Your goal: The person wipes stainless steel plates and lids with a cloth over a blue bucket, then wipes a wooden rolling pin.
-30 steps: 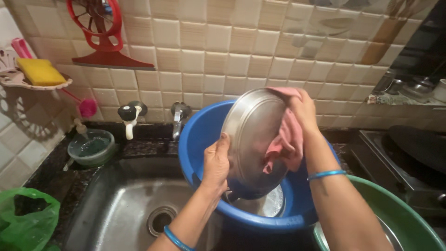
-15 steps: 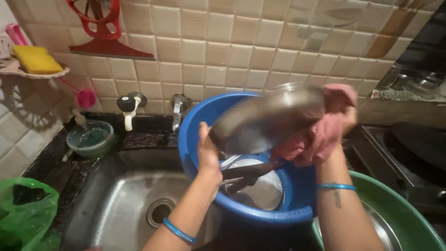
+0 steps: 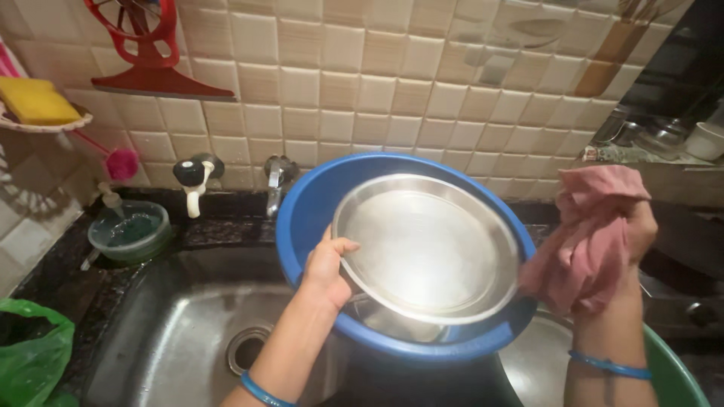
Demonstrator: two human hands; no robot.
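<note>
My left hand (image 3: 326,267) grips the left rim of a round steel plate (image 3: 430,245), holding it tilted with its inner face toward me, above a blue plastic tub (image 3: 302,218). My right hand (image 3: 630,241) is closed around a crumpled pink cloth (image 3: 588,241), held just right of the plate and apart from it. More steel dishes lie in the bottom of the tub, mostly hidden by the plate.
A steel sink (image 3: 173,332) with a drain (image 3: 249,350) lies lower left. Two taps (image 3: 197,177) stand at the tiled wall. A small bowl of green liquid (image 3: 128,230), a green bag (image 3: 34,354) and a green basin (image 3: 671,377) are nearby.
The plate has been turned from its back side to its inner face toward me. My right hand with the cloth has come off the plate and moved right.
</note>
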